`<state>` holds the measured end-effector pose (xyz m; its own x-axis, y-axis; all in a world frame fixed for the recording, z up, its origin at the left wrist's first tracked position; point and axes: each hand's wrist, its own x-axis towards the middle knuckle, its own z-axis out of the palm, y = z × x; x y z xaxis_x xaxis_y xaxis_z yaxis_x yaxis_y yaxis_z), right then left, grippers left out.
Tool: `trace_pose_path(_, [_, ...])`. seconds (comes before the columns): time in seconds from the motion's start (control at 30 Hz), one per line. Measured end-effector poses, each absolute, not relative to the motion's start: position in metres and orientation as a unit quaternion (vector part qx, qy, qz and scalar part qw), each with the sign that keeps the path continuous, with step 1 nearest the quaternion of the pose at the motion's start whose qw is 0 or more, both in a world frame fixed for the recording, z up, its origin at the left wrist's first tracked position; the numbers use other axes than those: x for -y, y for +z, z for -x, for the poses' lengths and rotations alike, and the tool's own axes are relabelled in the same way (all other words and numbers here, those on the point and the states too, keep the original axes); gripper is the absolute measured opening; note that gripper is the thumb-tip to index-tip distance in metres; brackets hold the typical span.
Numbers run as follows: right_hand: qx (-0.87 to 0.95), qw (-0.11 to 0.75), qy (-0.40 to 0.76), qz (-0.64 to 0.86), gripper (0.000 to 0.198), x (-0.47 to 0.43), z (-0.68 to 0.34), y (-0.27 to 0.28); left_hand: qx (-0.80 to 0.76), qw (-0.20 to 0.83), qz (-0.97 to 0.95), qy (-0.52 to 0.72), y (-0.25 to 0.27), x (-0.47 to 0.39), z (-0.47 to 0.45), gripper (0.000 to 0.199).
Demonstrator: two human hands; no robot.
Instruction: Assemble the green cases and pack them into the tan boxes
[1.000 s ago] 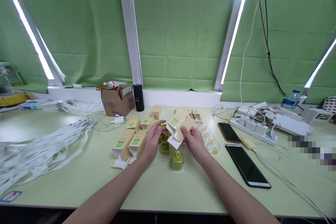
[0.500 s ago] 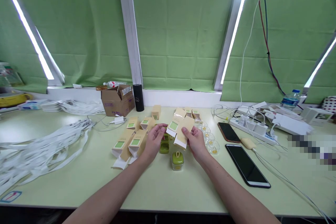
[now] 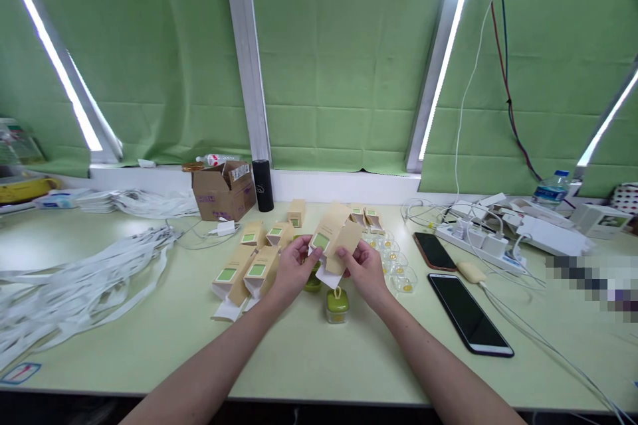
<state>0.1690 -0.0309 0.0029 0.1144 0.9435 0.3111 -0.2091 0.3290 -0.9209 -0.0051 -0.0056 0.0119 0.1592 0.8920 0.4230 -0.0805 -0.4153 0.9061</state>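
Above the middle of the table, both my hands grip one small kraft cardboard box [image 3: 333, 229] with a green window and loose white flaps at its near end. My left hand [image 3: 294, 272] pinches its left side, and my right hand [image 3: 366, 269] holds its right side. Below the box stands a small clear container with a green lid and loop [image 3: 337, 305]. Another green piece [image 3: 314, 281] is partly hidden behind my left hand. Similar kraft boxes [image 3: 262, 269] lie left of my left hand, several with flaps open. Clear plastic cups with yellow spots [image 3: 403, 279] stand right of my right hand.
White straps [image 3: 100, 275] are heaped at the left. A brown carton [image 3: 224, 192] and a black cylinder [image 3: 262, 186] stand at the back. Two phones, one a large black one [image 3: 470, 313], lie right, near a power strip [image 3: 481, 246] with tangled cables.
My left hand has closed on the box, where before it was beside it. The box has turned more upright and shifted slightly left, its two sides now closer together.
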Motion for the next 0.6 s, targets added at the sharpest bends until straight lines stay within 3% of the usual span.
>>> trace_pose_path(0.33, [0.51,0.661,0.444,0.324,0.05,0.032,-0.168,0.003,-0.317,0.395,-0.615,0.604,0.014,0.006,0.01,0.043])
trace_pose_path(0.53, [0.491,0.684,0.366,0.396,0.034,0.022,-0.177,-0.009,-0.291,0.078,-0.686,0.663,0.015,0.001,0.023,0.004])
trace_pose_path(0.6, [0.489,0.685,0.359,0.403,0.033,0.017,-0.178,-0.013,-0.286,0.004,-0.711,0.642,0.015,0.002,0.027,0.006])
